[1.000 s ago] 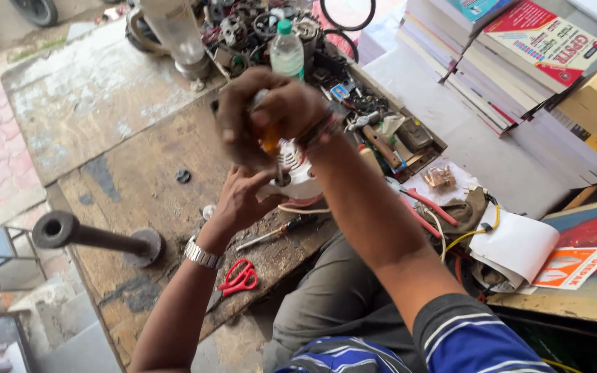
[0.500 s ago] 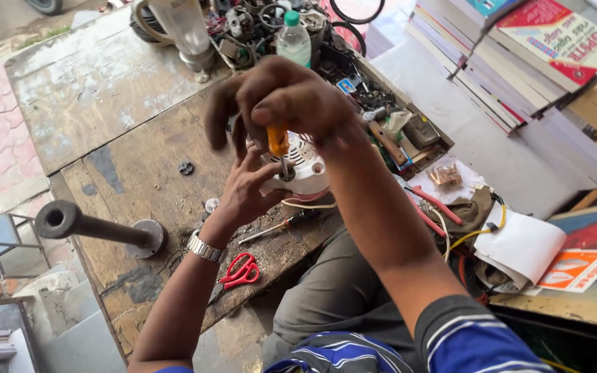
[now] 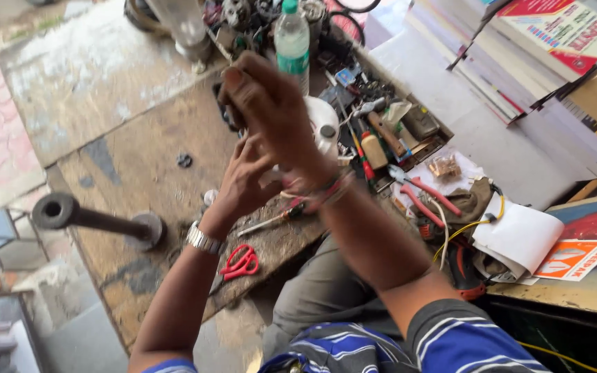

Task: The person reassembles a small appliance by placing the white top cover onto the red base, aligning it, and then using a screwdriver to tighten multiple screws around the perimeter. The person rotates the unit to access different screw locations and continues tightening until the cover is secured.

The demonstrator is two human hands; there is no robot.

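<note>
Both hands, left (image 3: 243,183) and right (image 3: 267,103), close around a white round part (image 3: 323,124) above the workbench (image 3: 126,166).

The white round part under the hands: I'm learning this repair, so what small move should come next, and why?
Probably lower the right hand back onto the white round part. That hand is raised and blurred above it, while the left hand sits beside the part as if steadying it.

The workbench (image 3: 115,162) is rough, stained wood (paint-worn), the pipe stand (image 3: 98,221) dull metal, the scissors (image 3: 240,263) glossy red plastic.
</note>
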